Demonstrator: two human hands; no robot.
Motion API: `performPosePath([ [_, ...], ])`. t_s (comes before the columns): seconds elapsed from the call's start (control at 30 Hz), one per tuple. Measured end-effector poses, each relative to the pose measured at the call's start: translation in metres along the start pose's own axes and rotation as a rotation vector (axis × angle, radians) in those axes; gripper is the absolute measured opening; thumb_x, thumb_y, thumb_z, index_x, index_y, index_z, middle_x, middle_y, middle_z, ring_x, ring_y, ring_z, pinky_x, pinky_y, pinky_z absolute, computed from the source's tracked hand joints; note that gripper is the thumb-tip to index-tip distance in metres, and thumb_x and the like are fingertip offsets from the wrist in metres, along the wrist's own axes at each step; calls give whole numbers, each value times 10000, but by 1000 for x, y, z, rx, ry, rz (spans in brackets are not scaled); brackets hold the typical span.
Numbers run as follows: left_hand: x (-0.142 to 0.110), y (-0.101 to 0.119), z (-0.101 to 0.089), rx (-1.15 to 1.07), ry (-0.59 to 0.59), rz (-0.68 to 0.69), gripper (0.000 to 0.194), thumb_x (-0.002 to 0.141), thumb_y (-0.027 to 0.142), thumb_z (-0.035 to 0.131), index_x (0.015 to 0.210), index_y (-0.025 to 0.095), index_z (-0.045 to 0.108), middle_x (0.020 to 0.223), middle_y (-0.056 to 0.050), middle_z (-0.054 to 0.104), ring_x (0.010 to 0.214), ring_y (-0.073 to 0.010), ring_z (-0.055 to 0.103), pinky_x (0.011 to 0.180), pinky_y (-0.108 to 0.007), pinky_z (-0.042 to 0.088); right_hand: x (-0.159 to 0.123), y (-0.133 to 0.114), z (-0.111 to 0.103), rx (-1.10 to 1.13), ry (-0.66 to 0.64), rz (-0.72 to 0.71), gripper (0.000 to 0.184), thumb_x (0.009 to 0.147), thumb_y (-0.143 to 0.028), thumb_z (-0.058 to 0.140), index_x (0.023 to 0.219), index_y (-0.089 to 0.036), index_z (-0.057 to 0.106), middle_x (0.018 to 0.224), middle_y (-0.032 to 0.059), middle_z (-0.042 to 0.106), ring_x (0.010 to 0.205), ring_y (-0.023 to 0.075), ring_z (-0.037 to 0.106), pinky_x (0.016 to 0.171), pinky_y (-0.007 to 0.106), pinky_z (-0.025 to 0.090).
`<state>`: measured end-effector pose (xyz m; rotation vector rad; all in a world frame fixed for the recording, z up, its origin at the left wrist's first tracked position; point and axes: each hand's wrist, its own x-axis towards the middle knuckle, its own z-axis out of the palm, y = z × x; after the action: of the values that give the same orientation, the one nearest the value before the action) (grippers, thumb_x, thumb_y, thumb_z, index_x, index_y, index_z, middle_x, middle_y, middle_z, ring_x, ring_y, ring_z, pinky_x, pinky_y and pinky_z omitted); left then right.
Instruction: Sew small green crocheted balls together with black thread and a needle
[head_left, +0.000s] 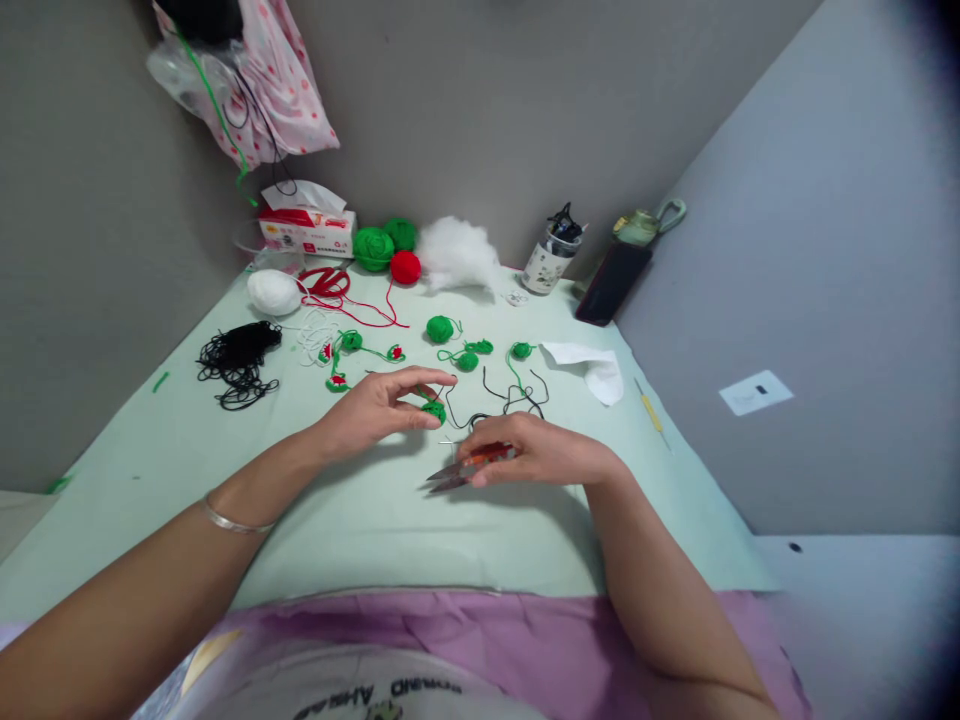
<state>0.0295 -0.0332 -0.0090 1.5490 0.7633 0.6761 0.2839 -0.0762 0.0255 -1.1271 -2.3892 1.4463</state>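
My left hand (pixel 382 405) pinches a small green crocheted piece (pixel 433 408) just above the pale green table (pixel 360 520); a black thread (pixel 480 415) trails from that piece to the right. My right hand (pixel 536 455) is closed round orange-handled thread snips (pixel 469 467), blades pointing left, close to the table. The two hands are a few centimetres apart at the table's middle. Several other small green crocheted pieces (pixel 466 360) lie just beyond the hands.
At the back stand a tissue box (pixel 307 232), green yarn balls (pixel 373 248), a red yarn ball (pixel 405 267), white stuffing (pixel 457 255) and a jar (pixel 549 262). Black yarn (pixel 238 360) lies left, a white cloth (pixel 596 368) and crochet hook (pixel 651 410) right.
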Motion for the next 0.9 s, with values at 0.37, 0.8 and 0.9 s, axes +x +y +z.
performPosePath([
  [0.37,0,-1,5,-95,5,-57,599,751,292,792,1323,243,621,1156,-76,683,1011,-214,627,798,-309,521,29,3,34,22,584,23,130,870,-301,713,924,-193,666,840,-3,663,675,104,568,653,241,435],
  [0.8,-4,0,11,12,102,-24,473,768,316,764,1226,243,671,1272,-59,628,943,-177,603,730,-267,509,31,3,32,5,537,34,104,902,-284,679,895,-180,681,791,-7,654,649,102,539,633,237,406],
  [0.9,-3,3,5,33,92,-65,511,777,374,762,1262,255,654,1170,-56,662,964,-199,609,714,-269,501,25,4,22,-213,541,28,120,949,-197,602,901,-188,711,884,10,672,713,102,560,672,238,383],
])
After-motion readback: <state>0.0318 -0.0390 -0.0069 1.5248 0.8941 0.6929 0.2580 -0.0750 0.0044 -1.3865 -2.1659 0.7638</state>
